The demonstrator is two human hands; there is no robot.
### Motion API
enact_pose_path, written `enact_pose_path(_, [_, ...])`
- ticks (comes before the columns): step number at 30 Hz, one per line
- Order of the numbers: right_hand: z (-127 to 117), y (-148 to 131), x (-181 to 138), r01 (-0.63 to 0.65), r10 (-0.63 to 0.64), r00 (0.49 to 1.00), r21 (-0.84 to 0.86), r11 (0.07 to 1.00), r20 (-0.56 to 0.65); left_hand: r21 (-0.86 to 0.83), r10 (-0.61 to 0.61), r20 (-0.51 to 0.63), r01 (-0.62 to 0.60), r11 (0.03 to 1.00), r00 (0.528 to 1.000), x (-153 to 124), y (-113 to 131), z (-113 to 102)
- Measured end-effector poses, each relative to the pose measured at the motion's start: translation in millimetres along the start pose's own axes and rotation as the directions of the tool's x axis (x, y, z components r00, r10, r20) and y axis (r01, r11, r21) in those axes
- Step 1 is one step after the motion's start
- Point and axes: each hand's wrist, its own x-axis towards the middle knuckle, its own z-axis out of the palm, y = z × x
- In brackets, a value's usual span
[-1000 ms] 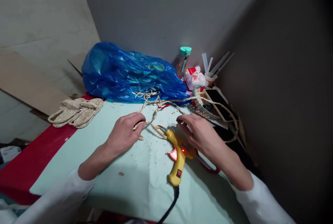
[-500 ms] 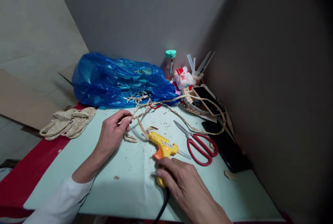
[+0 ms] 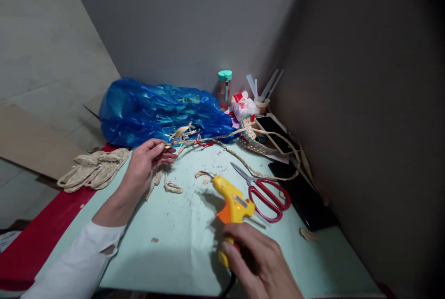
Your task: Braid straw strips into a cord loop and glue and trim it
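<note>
My left hand (image 3: 148, 162) pinches the end of a braided straw cord (image 3: 190, 141) between thumb and fingers, left of the table's middle. The cord runs right past a small red tie (image 3: 206, 143) and loops over toward the phone. My right hand (image 3: 259, 255) is wrapped round the handle of a yellow glue gun (image 3: 233, 199) with an orange trigger, its nozzle pointing up and left. A small light glows on the gun's side. Short braided straw pieces (image 3: 173, 187) lie below my left hand. Red-handled scissors (image 3: 267, 194) rest right of the gun.
A blue plastic bag (image 3: 156, 113) lies along the back wall. Behind stand a bottle (image 3: 225, 88), a tissue pack (image 3: 243, 106) and a cup of glue sticks (image 3: 262, 102). A black phone (image 3: 306, 201) lies at right. Coiled straw cord (image 3: 93, 169) sits at the left edge.
My right hand has drawn the glue gun back and to the right, away from the straw. My left hand has moved slightly up and left with the cord end.
</note>
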Motion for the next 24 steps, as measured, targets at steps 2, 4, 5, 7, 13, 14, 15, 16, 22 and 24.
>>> enact_pose_path(2, [3,-4,9,-0.028,0.033,0.990,-0.035,0.999,0.139,-0.014,0.016,0.008,-0.016,1.000,1.000,6,10,6])
enact_pose_path(4, [4,-8,19,-0.056,0.073,0.975,-0.088,0.995,0.211,-0.023,0.045,0.022,-0.045,0.999,0.999,9,18,15])
enact_pose_path(5, [4,-9,24,-0.061,0.088,0.970,-0.125,0.990,0.227,-0.026,0.061,0.029,-0.060,0.998,0.998,8,21,21])
enact_pose_path(7, [2,-11,34,-0.050,0.105,0.963,-0.216,0.975,0.249,-0.018,0.093,0.057,-0.092,0.996,0.994,2,23,34])
enact_pose_path(13, [0,-10,63,0.078,0.060,0.944,-0.397,0.914,0.324,0.256,0.141,0.452,-0.280,0.925,0.881,-44,4,75])
enact_pose_path(14, [1,-10,67,0.103,0.045,0.939,-0.402,0.910,0.342,0.335,0.148,0.522,-0.361,0.870,0.840,-51,-1,79])
enact_pose_path(15, [1,-9,70,0.130,0.026,0.932,-0.398,0.908,0.362,0.383,0.162,0.586,-0.448,0.807,0.794,-56,-6,81])
enact_pose_path(16, [1,-9,72,0.153,0.009,0.923,-0.386,0.910,0.385,0.406,0.194,0.611,-0.514,0.756,0.767,-60,-10,82])
enact_pose_path(22, [-41,-16,77,0.219,-0.156,0.814,-0.047,0.975,0.559,0.492,0.179,0.628,-0.564,0.663,0.757,-62,-19,68])
enact_pose_path(24, [-65,-17,84,0.211,-0.205,0.793,0.057,0.976,0.574,0.502,0.175,0.616,-0.554,0.664,0.768,-60,-19,63])
